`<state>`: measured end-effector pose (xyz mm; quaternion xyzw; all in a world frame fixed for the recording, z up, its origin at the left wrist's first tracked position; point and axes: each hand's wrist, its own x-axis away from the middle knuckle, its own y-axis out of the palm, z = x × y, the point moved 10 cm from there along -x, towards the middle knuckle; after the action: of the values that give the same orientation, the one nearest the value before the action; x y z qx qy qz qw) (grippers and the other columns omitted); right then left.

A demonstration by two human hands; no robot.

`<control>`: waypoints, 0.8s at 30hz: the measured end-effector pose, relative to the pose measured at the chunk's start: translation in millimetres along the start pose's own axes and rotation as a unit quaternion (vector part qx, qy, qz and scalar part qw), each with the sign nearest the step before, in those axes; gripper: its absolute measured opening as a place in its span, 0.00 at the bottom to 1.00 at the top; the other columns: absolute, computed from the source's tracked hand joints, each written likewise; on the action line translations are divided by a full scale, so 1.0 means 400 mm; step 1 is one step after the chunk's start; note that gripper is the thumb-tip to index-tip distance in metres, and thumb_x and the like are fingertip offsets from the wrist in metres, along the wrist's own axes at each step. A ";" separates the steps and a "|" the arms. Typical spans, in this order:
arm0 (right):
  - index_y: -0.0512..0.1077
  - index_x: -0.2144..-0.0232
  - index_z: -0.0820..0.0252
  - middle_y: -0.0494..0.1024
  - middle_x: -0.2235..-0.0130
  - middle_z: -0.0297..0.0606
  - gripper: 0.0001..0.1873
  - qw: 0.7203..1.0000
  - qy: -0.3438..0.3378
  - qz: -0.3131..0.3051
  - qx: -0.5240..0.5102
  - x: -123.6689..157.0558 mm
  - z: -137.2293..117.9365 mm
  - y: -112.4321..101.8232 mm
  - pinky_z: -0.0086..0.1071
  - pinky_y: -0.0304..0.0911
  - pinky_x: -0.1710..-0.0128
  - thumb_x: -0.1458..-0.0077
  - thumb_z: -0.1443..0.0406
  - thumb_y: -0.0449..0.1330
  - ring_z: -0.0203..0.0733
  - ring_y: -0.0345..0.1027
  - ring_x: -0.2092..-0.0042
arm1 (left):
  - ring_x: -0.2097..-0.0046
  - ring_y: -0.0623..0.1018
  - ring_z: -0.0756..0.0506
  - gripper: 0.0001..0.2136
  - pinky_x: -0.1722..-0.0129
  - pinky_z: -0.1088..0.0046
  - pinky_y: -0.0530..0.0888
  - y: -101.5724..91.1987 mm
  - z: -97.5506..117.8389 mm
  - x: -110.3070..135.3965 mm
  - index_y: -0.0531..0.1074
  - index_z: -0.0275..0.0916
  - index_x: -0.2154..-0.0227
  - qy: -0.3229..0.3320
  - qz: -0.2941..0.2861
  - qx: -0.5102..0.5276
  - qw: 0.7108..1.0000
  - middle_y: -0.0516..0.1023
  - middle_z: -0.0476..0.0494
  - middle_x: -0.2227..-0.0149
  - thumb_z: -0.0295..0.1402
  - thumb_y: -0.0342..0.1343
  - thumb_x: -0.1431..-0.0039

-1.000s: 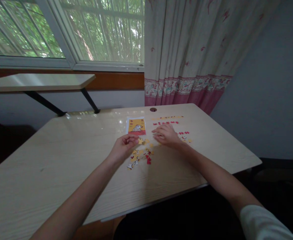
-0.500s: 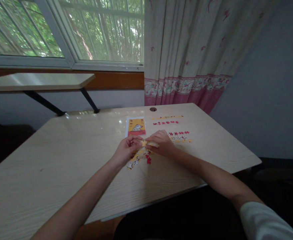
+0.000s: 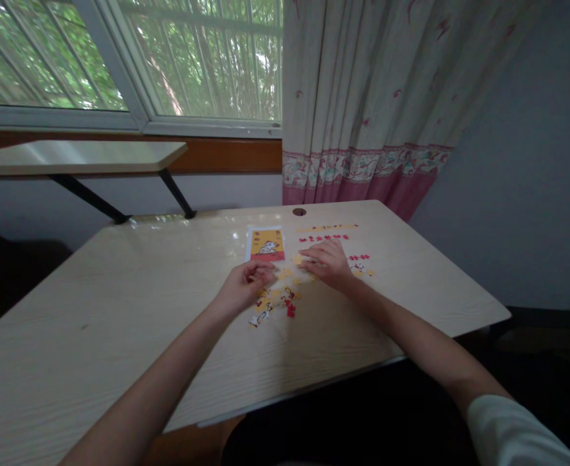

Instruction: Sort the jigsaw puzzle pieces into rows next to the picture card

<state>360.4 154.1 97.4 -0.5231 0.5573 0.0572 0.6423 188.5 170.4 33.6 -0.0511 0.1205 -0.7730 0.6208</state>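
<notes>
Loose yellow, red and white puzzle pieces lie scattered on the pale wooden table. My left hand rests among them with its fingers curled; whether it holds a piece is hidden. My right hand lies palm down, fingers stretched flat toward a yellow piece near its fingertips. An orange picture card with a white cartoon animal lies just beyond both hands. Joined rows of pieces sit further right: a yellow strip, a red strip and a short row beside my right wrist.
A round cable hole is at the table's far edge. A second table top on black legs stands under the window at the left. A flowered curtain hangs behind; a grey wall is to the right.
Half a second ago both hands met over the pieces, pinching a yellow strip. Now my right hand has moved up and right and flattened; my left hand stays nearly in place.
</notes>
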 end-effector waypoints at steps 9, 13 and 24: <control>0.74 0.61 0.50 0.75 0.65 0.36 0.13 0.998 0.054 0.026 0.025 0.011 0.120 -0.059 0.37 0.56 0.58 0.48 0.55 0.58 0.41 0.66 0.62 | 0.71 0.71 0.47 0.12 0.70 0.72 0.65 -0.055 -0.032 -0.019 0.75 0.36 0.65 0.064 -0.034 -0.350 0.934 0.75 0.42 0.71 0.34 0.50 0.48; 0.74 0.61 0.49 0.75 0.67 0.35 0.13 0.999 0.009 0.035 0.014 0.007 0.092 -0.056 0.37 0.56 0.61 0.47 0.54 0.57 0.40 0.66 0.64 | 0.68 0.72 0.45 0.12 0.66 0.70 0.66 -0.055 -0.031 -0.021 0.75 0.38 0.65 0.084 -0.037 -0.390 0.916 0.76 0.41 0.68 0.32 0.49 0.48; 0.74 0.60 0.53 0.74 0.64 0.38 0.14 0.996 0.075 0.020 0.048 0.002 0.206 -0.073 0.39 0.57 0.57 0.46 0.55 0.56 0.42 0.65 0.60 | 0.68 0.72 0.46 0.10 0.66 0.72 0.66 0.001 0.002 -0.002 0.75 0.38 0.71 0.121 -0.115 -0.350 0.922 0.77 0.43 0.69 0.30 0.48 0.48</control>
<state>434.0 201.1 100.7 -0.4831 0.6163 0.0033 0.6219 189.2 171.1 34.2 -0.1847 0.4506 -0.7478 0.4513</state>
